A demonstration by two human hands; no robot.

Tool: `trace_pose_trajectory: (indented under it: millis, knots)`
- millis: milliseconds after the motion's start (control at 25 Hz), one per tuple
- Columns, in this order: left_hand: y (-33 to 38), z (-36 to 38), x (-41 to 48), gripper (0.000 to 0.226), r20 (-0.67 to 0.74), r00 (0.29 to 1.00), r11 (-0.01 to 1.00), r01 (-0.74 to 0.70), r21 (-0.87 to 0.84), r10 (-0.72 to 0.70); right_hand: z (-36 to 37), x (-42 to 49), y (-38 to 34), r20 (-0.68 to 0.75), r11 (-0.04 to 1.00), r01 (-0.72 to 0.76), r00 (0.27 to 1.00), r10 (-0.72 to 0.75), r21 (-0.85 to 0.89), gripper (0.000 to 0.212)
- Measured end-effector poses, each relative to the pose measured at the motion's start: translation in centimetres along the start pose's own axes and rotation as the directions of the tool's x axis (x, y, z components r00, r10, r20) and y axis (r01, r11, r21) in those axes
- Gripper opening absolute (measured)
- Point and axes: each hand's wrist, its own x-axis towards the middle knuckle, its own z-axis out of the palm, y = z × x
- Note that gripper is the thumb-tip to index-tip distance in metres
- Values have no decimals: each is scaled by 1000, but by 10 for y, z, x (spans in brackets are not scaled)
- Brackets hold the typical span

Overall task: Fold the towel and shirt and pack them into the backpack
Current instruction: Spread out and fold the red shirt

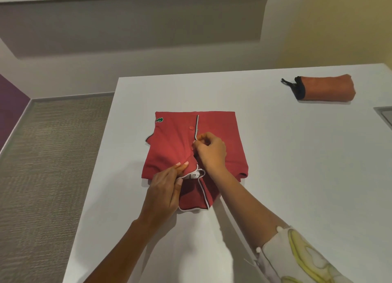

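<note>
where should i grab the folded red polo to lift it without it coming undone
Take the red polo shirt by its two long side edges, one hand from the left and one from the right, fingers slid under against the white table. It lies flat as a stacked rectangle with the collar end loose toward you, so a side grip likely pins every layer. The left hand and right hand are both at the placket.

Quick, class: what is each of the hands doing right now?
Left hand: pinching the red shirt near its collar.
Right hand: closed, pinching the shirt's placket.
</note>
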Motion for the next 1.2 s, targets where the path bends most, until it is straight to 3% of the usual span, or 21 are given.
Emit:
trace_pose_trajectory:
  millis: [80, 280, 520, 640, 760, 800, 880, 960, 1080, 1200]
  knots:
    - [-2, 2, -3, 42, 26, 999, 999, -19, 40, 18, 3, -8, 11, -40, 995, 97, 994, -97, -1, 3]
    - [-8, 4, -2, 41, 85, 996, 995, -40, 95, 32, 1, -11, 19, -58, 985, 122, 990, -129, -121, 4]
    - [1, -5, 9, 42, 33, 999, 989, -34, 141, 30, -9, 4, 2, 86, 932, 27, 996, 4, -361, 29]
    - [11, -5, 40, 30, -55, 998, 968, 40, 247, -27, -11, 11, 3, 127, 949, 5, 991, 37, -315, 28]
    - [10, 7, 79, 37, -15, 997, 944, 74, 322, -73, -17, 13, 6, 63, 950, 99, 994, -84, -297, 17]
    - [9, 11, 92, 45, 36, 996, 935, 59, 349, -76, -19, 13, 9, 32, 902, 186, 982, -188, -390, 19]
    - [8, 21, 110, 57, 168, 983, 916, -1, 402, -72, -24, 16, 17, 58, 702, 337, 919, -390, -627, 31]
    - [3, 32, 119, 63, 297, 949, 914, -28, 404, -103, -30, 21, 30, 174, 556, 404, 891, -420, -726, 45]
    - [-2, 46, 118, 68, 376, 917, 929, -17, 369, -133, -36, 36, 51, 314, 536, 433, 900, -302, -724, 55]
    - [-5, 49, 107, 72, 369, 917, 914, -12, 405, -151, -33, 23, 63, 279, 531, 431, 896, -345, -729, 56]
